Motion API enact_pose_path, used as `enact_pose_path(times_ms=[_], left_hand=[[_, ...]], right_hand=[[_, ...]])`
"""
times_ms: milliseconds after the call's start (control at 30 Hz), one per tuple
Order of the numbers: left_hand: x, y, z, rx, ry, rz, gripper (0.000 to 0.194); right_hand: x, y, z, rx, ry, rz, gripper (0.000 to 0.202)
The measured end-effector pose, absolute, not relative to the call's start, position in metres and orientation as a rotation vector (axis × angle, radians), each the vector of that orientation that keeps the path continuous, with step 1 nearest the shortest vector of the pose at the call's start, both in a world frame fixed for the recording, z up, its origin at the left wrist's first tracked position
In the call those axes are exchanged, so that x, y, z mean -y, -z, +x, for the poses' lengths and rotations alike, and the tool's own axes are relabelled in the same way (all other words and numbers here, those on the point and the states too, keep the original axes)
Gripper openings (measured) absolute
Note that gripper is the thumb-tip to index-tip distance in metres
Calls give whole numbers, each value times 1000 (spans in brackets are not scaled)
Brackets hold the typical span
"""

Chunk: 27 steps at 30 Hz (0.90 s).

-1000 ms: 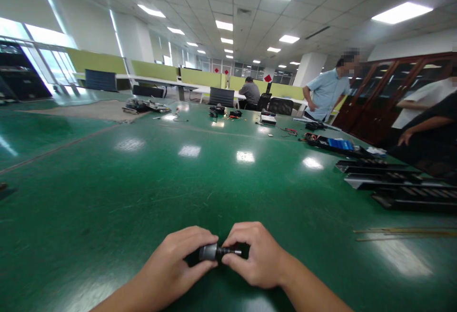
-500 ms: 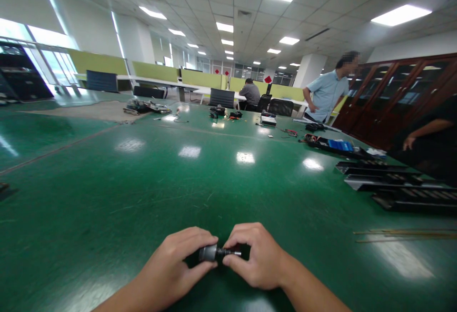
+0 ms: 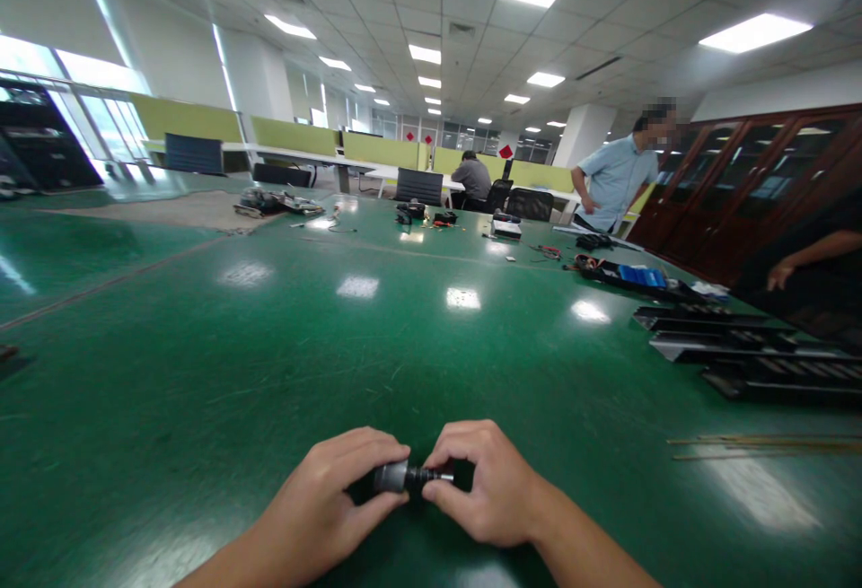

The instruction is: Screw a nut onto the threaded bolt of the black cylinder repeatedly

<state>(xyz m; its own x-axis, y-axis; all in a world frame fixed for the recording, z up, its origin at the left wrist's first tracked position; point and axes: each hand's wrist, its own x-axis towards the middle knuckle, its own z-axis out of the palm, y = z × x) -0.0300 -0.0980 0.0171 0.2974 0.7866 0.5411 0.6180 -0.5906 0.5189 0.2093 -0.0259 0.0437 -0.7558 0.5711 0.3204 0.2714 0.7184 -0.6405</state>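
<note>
A small dark cylindrical part (image 3: 391, 478) with a ribbed black shaft and a shiny metal tip lies sideways over the green tabletop (image 3: 323, 346), near its front edge. Its wide body is pinched between the thumb and fingers of my left hand (image 3: 337, 489). From the other side my right hand (image 3: 488, 485) curls in, thumb and index finger at the ribbed shaft (image 3: 418, 475). The metal tip points right, into the gap between that thumb and finger.
Black metal channels (image 3: 741, 346) lie at the right, with thin brass-coloured rods (image 3: 760, 447) nearer. Farther back are a blue-and-black assembly (image 3: 633, 276), wires and small devices (image 3: 505, 227). A person in light blue (image 3: 614, 179) stands behind; another person's hand (image 3: 781, 276) shows at right.
My two hands and the dark part are almost unmoved. The other person's hand at the far right has shifted slightly to the right and down.
</note>
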Motion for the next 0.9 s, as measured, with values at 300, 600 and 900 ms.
enact_pose_path(times_ms=[300, 600, 900], left_hand=[[98, -23, -31, -1280, -1184, 2382, 37], [98, -18, -33, -1306, -1185, 2359, 37], [97, -22, -33, -1290, -1208, 2373, 36]], right_hand=[[25, -43, 211, 2417, -782, -643, 9], [24, -46, 212, 2427, -775, -651, 8], [24, -44, 212, 2403, -780, -658, 11]])
